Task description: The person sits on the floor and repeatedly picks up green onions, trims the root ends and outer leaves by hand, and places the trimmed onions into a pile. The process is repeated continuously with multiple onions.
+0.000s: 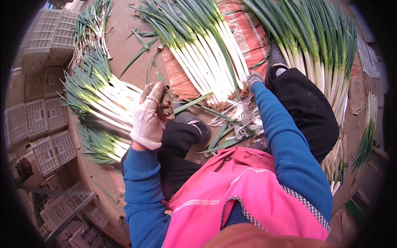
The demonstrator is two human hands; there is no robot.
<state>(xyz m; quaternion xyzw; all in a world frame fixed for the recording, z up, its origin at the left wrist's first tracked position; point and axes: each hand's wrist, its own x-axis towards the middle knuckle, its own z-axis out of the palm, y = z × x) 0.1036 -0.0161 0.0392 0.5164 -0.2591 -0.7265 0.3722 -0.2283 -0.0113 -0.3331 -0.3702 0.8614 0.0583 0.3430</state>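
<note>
My left hand [150, 116], in a soiled white knit glove with dark fingertips, is raised with its fingers curled. A green onion leaf [195, 102] extends beside those fingers; whether they hold it is unclear. My right hand [255, 78], also gloved, reaches to the root end of long green onions [214, 62] lying side by side in front of me. Their roots [218, 107] point towards me and their green tops away. My right fingers are mostly hidden, so their grip is unclear. Stripped white skins [245, 114] and cut leaves lie between my feet.
Trimmed green onions [108, 102] are piled at my left, with thinner ones [93, 31] beyond. A large row [319, 55] lies at my right. Red-striped woven sheeting [245, 34] covers part of the floor. Plastic crates [40, 117] are stacked at far left.
</note>
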